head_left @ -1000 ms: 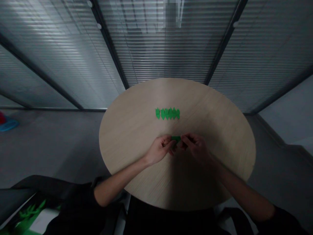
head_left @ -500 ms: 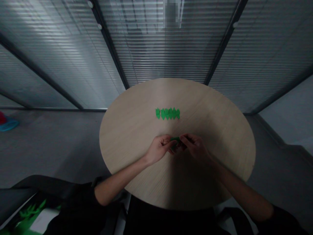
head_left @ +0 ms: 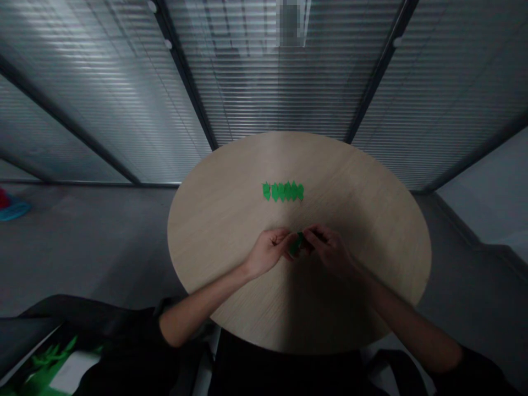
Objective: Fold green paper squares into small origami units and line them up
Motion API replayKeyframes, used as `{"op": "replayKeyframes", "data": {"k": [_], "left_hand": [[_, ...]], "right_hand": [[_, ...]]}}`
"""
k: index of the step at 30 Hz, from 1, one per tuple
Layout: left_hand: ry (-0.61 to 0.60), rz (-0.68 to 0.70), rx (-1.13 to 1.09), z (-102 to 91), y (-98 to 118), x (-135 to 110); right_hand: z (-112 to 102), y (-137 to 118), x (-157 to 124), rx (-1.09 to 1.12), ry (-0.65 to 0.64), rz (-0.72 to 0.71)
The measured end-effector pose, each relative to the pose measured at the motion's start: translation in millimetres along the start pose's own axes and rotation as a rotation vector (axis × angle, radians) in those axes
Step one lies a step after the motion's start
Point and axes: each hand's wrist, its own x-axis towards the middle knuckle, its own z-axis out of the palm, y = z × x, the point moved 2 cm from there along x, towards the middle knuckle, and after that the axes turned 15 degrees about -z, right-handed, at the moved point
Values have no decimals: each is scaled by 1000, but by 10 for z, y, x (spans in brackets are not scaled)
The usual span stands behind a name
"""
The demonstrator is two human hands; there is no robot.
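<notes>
Green paper (head_left: 296, 246) tipped down, apparently pinched between left hand (head_left: 269, 253), right hand (head_left: 330, 248)

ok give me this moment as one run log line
left hand: pinching green paper piece | right hand: pinching same piece | nearby: row of green paper pieces on round wooden table

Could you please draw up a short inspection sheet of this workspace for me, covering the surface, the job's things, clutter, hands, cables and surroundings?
Surface: round pale wood-grain table.
Job's things: row of green paper shapes on the table; small green paper piece between the hands.
Clutter: green-and-white item off the table, lower left.
Grippers: left hand and right hand both pinch the piece.
Cables: nothing seen.
Surroundings: grey floor; glass partition with blinds; blue-and-red object at far left.
</notes>
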Motion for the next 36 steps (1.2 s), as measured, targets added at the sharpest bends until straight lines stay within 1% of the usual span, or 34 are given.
{"op": "replayKeyframes", "data": {"k": [9,12,16,22,27,31,36], "left_hand": [[1,-7,-42,4,19,-6],[-28,0,-39,10,13,-9],[-67,4,17,13,8,-15],[-50,18,50,-5,21,-17],[-50,16,105,6,12,-22],[-31,32,131,17,20,-24],[-28,60,154,7,22,-23]], "right_hand": [[8,-26,9,25,-25,-9],[-6,-22,4,27,-26,0],[-13,-18,-1,42,-55,5],[-11,7,7,46,-61,47],[-33,-14,8,7,-76,33],[-10,-27,-1,-10,-107,18],[15,-34,-1,-2,-122,36]]}}
